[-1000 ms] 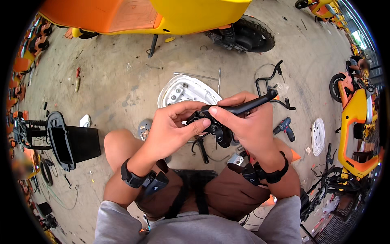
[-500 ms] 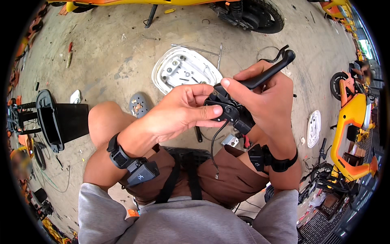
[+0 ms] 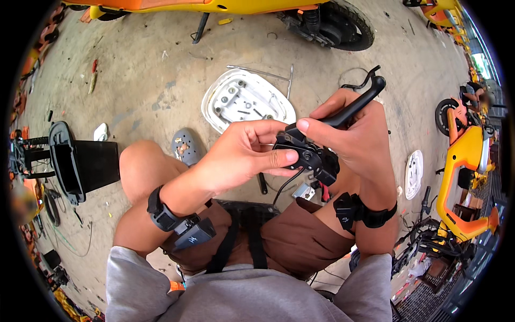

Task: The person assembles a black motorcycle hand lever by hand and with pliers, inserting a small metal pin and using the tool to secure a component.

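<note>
Between my two hands, above my lap, is a black brake lever assembly (image 3: pixel 322 166) with a thin black cable hanging from its body. My left hand (image 3: pixel 241 153) pinches the body of the assembly between thumb and fingers. Round the long black lever (image 3: pixel 358 109) are the fingers of my right hand (image 3: pixel 354 129), its thumb pressed near the pivot. The fingers partly hide the clamp and the pivot. Beyond my hands a white tray-like cover (image 3: pixel 214 115) lies on the floor, with bolts and small metal parts in it.
A yellow scooter (image 3: pixel 214 6) stands at the far side, another yellow frame (image 3: pixel 448 198) at right. At left sits a black bin-like box (image 3: pixel 96 163). A white shell (image 3: pixel 413 174) and a red-handled screwdriver (image 3: pixel 93 75) lie on the concrete. A person (image 3: pixel 472 94) crouches far right.
The lever assembly has turned slightly, and both hands have shifted a little lower in the picture. The grip of both hands stays the same.
</note>
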The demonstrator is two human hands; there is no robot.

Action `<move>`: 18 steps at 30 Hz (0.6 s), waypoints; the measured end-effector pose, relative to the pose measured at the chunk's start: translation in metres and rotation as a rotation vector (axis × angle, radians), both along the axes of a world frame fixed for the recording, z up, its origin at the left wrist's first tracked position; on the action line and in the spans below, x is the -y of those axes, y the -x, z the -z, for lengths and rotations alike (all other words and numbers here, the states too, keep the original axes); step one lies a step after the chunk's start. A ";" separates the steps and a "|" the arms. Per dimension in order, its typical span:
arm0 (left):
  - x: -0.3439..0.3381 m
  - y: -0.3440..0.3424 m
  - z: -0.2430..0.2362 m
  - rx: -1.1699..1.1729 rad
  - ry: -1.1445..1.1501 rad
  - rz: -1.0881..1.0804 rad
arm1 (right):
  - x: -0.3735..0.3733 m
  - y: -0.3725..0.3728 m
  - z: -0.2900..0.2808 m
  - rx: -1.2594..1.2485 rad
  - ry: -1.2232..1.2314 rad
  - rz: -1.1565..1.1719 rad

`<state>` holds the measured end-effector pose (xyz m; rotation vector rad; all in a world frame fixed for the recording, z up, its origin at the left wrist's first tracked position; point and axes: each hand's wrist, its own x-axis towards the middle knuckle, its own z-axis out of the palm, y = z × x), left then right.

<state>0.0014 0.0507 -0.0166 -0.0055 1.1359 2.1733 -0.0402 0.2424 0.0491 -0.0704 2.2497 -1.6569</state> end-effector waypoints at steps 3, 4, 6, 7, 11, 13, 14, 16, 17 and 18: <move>-0.003 -0.005 0.001 -0.074 0.000 -0.059 | 0.000 -0.003 0.002 0.014 0.087 0.049; -0.002 -0.003 0.000 -0.087 0.011 -0.051 | -0.001 -0.003 0.003 0.000 0.115 0.062; 0.000 -0.001 -0.001 -0.110 0.036 -0.036 | 0.000 -0.003 0.002 -0.012 0.106 0.065; 0.000 -0.002 0.000 -0.113 0.038 -0.035 | 0.001 -0.003 0.002 -0.019 0.094 0.057; 0.001 -0.003 0.001 -0.145 0.060 -0.027 | 0.003 -0.005 -0.001 -0.014 0.056 0.052; 0.001 -0.004 -0.002 -0.166 0.083 -0.022 | 0.003 -0.005 -0.001 -0.034 0.066 0.051; 0.001 -0.004 -0.004 -0.176 0.097 -0.022 | 0.003 -0.005 -0.001 -0.044 0.071 0.051; 0.000 -0.005 -0.005 -0.196 0.124 -0.032 | 0.001 -0.004 0.001 -0.049 0.098 0.057; -0.001 -0.005 -0.004 -0.208 0.136 -0.041 | 0.000 -0.004 0.002 -0.052 0.111 0.060; -0.002 -0.006 -0.004 -0.220 0.149 -0.052 | 0.001 -0.004 0.002 -0.051 0.112 0.066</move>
